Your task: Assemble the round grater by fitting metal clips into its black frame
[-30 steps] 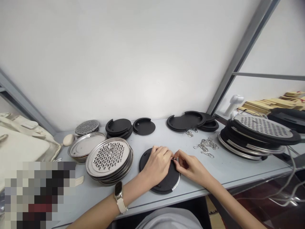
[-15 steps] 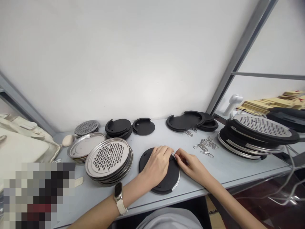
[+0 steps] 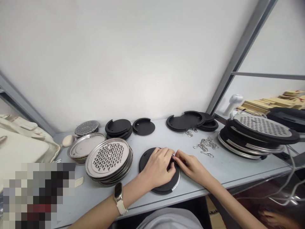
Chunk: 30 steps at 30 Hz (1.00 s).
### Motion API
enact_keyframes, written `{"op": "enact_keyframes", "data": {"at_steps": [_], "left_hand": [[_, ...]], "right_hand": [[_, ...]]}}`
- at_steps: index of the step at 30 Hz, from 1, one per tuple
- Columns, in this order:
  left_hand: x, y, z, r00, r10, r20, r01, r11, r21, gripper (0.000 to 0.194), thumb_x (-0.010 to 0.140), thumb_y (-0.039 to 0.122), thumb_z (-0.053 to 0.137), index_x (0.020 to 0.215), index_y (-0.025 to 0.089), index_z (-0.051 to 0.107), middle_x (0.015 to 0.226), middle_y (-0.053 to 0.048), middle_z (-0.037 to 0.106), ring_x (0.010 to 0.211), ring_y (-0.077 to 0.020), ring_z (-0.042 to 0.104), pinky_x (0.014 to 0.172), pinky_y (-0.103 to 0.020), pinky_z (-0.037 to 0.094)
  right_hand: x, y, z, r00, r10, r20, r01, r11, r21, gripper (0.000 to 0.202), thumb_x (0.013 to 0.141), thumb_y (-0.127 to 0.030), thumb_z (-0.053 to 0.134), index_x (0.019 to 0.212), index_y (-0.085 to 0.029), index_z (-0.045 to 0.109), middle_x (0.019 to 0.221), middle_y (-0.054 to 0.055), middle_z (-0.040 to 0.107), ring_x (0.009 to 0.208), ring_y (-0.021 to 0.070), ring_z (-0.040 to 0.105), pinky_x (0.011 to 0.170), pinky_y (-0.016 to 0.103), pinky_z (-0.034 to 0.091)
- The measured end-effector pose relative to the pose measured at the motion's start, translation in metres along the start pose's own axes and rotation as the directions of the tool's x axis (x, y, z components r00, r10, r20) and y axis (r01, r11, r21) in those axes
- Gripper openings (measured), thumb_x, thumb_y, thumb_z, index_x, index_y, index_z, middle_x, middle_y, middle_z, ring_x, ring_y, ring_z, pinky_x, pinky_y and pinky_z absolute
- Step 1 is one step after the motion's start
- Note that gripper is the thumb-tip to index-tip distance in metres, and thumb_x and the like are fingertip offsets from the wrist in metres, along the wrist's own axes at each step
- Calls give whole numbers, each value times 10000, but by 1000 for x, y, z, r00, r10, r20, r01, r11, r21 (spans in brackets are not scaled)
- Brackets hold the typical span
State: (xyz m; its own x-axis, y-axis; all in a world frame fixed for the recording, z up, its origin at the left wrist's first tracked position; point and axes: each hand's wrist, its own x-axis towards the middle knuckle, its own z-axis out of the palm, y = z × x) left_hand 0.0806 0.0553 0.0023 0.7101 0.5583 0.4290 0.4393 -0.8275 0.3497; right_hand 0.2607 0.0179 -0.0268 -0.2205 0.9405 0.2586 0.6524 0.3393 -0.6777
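A round black holder [image 3: 145,159] with a silver rim showing at its lower right lies near the table's front edge. Over its middle rests my left hand [image 3: 160,167], fingers curled toward the holder's right edge; what they grip, if anything, is hidden. My right hand [image 3: 189,163] pinches at that same edge with thumb and index finger, touching or nearly touching my left fingertips. Whatever small piece sits in the pinch is too small to make out. To the right lies a pile of wire clips [image 3: 205,144].
Grater discs [image 3: 109,157] are stacked on the left, beside plain metal discs [image 3: 87,144]. Black holders [image 3: 144,126] line the wall. A tall stack of assembled graters [image 3: 262,127] stands right. Another person's hand [image 3: 274,218] shows at lower right.
My left thumb has come into view, spread lower over the holder. My right fingers have shifted slightly left. Another person's hand has appeared at the lower right.
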Motion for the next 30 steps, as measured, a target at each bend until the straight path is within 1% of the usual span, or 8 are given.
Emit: {"op": "enact_keyframes", "data": {"at_steps": [3,7,10,16,25,30], "left_hand": [[0,1,-1,1000,1,11,-1,1000,4,242,799,117,572,1027,172,511,1004,-41,593,918,-220,540,860,-349,418],[0,0,-2,999,6,37,-6,1000,-9,188,893,104,493,1064,183,502,1015,-33,586,910,-199,539,859,-333,423],[-1,-2,-1,999,9,49,-8,1000,-24,181,926,97,455,1081,182,495,1026,-33,579,909,-190,536,863,-328,426],[-2,-4,0,998,17,63,-12,998,-65,193,938,104,446,1111,181,484,1047,-38,574,947,-198,531,878,-332,423],[-1,-4,-2,997,38,72,-32,995,-90,183,941,95,419,1078,185,498,1010,-37,593,916,-200,545,868,-341,420],[-1,-4,-1,997,42,67,-36,996,-81,186,936,91,419,1076,184,498,1010,-39,596,918,-194,549,870,-341,420]], "right_hand": [[0,-1,0,1000,-18,8,18,1000,-2,238,984,-345,373,780,-226,405,628,-48,465,526,117,407,538,231,353],[-1,0,0,999,-34,-1,34,999,-2,233,977,-321,391,768,-221,409,605,-56,438,513,107,382,511,224,339],[-2,0,0,999,-32,6,32,999,10,230,979,-321,384,771,-222,393,598,-65,405,510,105,363,504,223,319],[-2,-2,-1,1000,-22,18,22,1000,23,244,983,-330,364,764,-224,373,607,-66,386,521,107,358,509,221,314],[-3,-2,-1,999,-34,-33,34,999,6,241,978,-325,371,759,-227,386,598,-62,393,520,110,371,510,220,341],[-2,-2,-2,999,-42,4,41,999,8,239,976,-325,370,758,-229,381,593,-64,383,505,109,351,494,219,317]]}}
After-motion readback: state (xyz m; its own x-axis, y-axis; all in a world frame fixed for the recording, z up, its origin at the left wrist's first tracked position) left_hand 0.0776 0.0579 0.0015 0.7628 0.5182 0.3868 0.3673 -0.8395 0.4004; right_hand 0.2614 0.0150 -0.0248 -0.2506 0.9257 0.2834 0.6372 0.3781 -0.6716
